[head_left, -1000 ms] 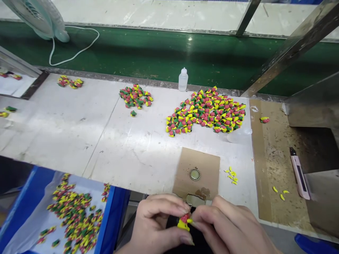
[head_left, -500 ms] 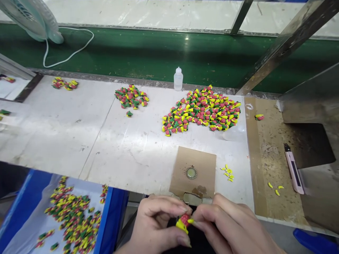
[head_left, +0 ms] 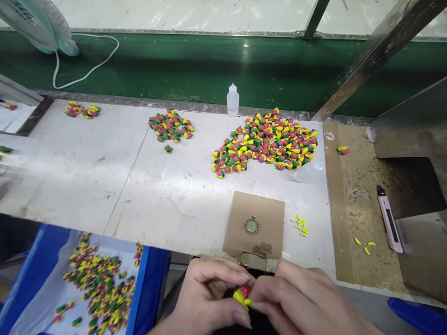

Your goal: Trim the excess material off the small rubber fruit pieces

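Red-and-yellow moulded charm (head_left: 244, 295), bumpy red top, closed grip of left hand (head_left: 209, 293) and right hand (head_left: 300, 300)

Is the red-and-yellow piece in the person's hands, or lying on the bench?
In the hands: the red-and-yellow piece is pinched between the left hand and the right hand, clear of the white bench.

The charm (head_left: 245, 291) in our fingers (head_left: 223, 274) shows a dotted red top over yellow. The heaped charms (head_left: 265, 142) add green, all bright against our white counter (head_left: 70, 172), the blue bin (head_left: 151, 288) and a dark green panel (head_left: 209, 70).
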A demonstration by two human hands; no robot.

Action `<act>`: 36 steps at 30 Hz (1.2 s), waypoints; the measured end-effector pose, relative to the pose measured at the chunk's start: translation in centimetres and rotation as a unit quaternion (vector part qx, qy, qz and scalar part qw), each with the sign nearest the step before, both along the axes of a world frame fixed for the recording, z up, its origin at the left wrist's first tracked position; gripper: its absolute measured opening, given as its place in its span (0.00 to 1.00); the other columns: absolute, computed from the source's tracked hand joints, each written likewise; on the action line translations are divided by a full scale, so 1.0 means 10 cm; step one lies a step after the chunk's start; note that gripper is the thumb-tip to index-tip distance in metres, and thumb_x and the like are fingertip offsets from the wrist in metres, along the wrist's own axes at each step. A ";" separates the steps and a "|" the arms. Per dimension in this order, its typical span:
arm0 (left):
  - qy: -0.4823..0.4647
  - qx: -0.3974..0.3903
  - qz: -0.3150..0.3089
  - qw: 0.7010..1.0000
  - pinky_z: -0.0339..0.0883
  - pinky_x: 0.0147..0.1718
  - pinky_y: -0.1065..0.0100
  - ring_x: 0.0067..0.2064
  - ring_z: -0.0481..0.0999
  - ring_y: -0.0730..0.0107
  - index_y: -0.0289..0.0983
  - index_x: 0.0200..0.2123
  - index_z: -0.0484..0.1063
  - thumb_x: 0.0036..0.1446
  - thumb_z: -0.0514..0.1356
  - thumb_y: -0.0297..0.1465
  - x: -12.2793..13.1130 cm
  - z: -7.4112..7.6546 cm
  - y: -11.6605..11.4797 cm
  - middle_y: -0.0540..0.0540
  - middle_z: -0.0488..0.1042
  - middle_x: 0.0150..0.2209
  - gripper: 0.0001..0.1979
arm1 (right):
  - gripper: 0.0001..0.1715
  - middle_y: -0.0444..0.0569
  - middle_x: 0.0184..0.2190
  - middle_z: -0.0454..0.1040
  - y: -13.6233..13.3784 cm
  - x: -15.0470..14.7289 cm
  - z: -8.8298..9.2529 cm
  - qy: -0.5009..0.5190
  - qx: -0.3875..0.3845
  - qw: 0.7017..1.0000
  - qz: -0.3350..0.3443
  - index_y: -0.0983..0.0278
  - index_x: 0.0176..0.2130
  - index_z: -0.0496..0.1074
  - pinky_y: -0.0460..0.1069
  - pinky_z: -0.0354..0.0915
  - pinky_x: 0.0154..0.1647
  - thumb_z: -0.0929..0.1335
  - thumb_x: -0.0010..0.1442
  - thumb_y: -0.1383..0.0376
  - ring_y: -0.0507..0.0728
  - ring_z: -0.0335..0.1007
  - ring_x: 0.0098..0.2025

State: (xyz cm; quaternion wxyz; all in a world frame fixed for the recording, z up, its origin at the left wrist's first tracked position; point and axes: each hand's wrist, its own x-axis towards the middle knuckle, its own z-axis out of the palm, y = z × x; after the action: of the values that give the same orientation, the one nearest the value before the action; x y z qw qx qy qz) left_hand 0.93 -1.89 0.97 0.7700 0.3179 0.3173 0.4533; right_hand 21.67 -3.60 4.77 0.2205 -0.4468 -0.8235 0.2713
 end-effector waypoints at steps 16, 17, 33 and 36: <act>-0.135 -0.038 0.031 0.990 0.82 0.37 0.77 0.39 0.91 0.63 0.45 0.45 0.85 0.48 0.80 0.22 0.15 -0.24 -0.19 0.48 0.91 0.41 0.22 | 0.09 0.48 0.35 0.84 -0.12 -0.06 -0.32 0.061 0.094 0.993 -0.033 0.52 0.48 0.84 0.49 0.80 0.36 0.74 0.70 0.55 0.58 0.82 0.38; -0.148 -0.046 0.028 0.988 0.82 0.35 0.76 0.37 0.91 0.63 0.45 0.45 0.84 0.48 0.81 0.23 0.16 -0.26 -0.23 0.48 0.91 0.39 0.22 | 0.08 0.47 0.35 0.84 -0.13 -0.06 -0.32 0.088 0.102 0.990 -0.045 0.53 0.48 0.83 0.49 0.80 0.38 0.73 0.70 0.58 0.58 0.83 0.38; 0.023 0.174 0.027 0.984 0.85 0.41 0.65 0.37 0.91 0.59 0.51 0.47 0.86 0.51 0.80 0.31 0.10 -0.07 -0.05 0.48 0.91 0.37 0.20 | 0.17 0.48 0.35 0.80 -0.14 -0.08 -0.32 0.309 0.052 0.939 -0.140 0.59 0.46 0.75 0.48 0.77 0.42 0.66 0.76 0.50 0.56 0.80 0.38; 0.111 0.277 0.030 0.954 0.82 0.54 0.56 0.40 0.91 0.54 0.52 0.50 0.85 0.53 0.78 0.35 0.06 -0.02 0.05 0.47 0.90 0.33 0.20 | 0.29 0.41 0.23 0.69 -0.22 -0.11 -0.31 0.365 -0.184 0.907 -0.103 0.59 0.38 0.74 0.44 0.67 0.25 0.61 0.75 0.41 0.52 0.66 0.23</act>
State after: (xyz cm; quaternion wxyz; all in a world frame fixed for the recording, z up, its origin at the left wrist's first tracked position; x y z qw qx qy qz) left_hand 1.54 -1.38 0.77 0.5975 0.5572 0.2723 0.5083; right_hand 20.58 -5.75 1.65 0.4461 -0.4314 -0.5710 0.5375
